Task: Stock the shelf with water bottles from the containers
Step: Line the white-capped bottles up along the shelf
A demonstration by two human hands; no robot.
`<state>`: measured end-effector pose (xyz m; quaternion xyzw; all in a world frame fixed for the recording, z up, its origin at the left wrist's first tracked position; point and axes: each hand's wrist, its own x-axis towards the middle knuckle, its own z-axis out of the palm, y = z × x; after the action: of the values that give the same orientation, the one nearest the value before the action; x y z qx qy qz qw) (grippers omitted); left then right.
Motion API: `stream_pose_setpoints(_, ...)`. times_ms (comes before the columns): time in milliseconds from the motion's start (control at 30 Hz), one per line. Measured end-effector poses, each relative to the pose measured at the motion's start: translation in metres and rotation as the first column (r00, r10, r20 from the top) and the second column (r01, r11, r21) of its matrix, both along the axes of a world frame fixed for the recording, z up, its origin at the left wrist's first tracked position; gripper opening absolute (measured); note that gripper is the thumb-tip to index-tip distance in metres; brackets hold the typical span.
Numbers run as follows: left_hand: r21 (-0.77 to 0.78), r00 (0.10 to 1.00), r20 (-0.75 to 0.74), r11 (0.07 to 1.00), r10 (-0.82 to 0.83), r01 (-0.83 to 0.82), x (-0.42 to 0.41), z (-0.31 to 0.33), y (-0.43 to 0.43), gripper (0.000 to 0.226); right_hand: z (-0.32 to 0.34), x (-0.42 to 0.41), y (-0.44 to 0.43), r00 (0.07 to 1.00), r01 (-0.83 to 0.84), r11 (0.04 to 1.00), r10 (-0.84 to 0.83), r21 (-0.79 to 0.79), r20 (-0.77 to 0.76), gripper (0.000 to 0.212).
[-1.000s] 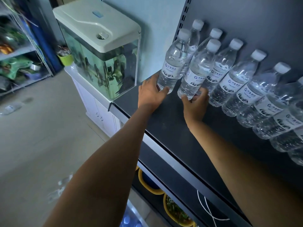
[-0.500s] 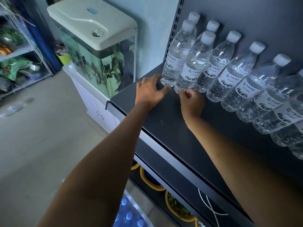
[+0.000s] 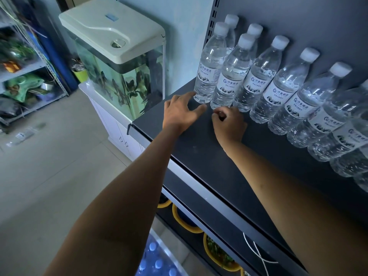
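Our left hand [image 3: 183,113] lies open, fingers spread; right hand [image 3: 229,124] curled, empty. Both sit just beside the water bottles [image 3: 264,76] lining the shelf [image 3: 209,166] back edge. Full = heavyish, slick, thin-walled; we'd grip at label, whole hand.

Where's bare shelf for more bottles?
Free: front strip of the dark metal shelf, between the clear plastic water bottles and the lip, right of the right hand. Crowded: the back; left corner two deep, left hand there.
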<state>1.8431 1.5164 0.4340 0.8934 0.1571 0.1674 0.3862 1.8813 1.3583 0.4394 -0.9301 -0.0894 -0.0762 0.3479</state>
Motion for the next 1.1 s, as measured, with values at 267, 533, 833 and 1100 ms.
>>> stream_pose_setpoints(267, -0.019, 1.0, 0.005, 1.0, 0.0, 0.0, -0.01, 0.011, -0.009, 0.059, 0.011, -0.001, -0.026, 0.949, -0.209, 0.965, 0.24, 0.161, -0.205, 0.029)
stream_pose_setpoints(533, -0.122, 0.989, -0.027, 0.982, -0.148, 0.144, -0.08, 0.016, -0.065, 0.058, 0.019, -0.084, -0.075, 0.926, -0.31, 0.911, 0.355, 0.273, -0.131, 0.042)
stream_pose_setpoints(833, -0.267, 0.975, 0.198, 0.951, -0.105, 0.157, -0.257, -0.006, -0.185, 0.05, 0.005, -0.252, -0.15, 0.891, -0.451, 0.875, 0.43, 0.177, 0.144, 0.039)
stream_pose_setpoints(1100, -0.31, 0.997, 0.04, 0.947, -0.07, 0.079, -0.412, -0.091, -0.313, 0.061, -0.079, -0.418, -0.306, 0.945, -0.321, 0.929, 0.326, 0.183, 0.0, 0.044)
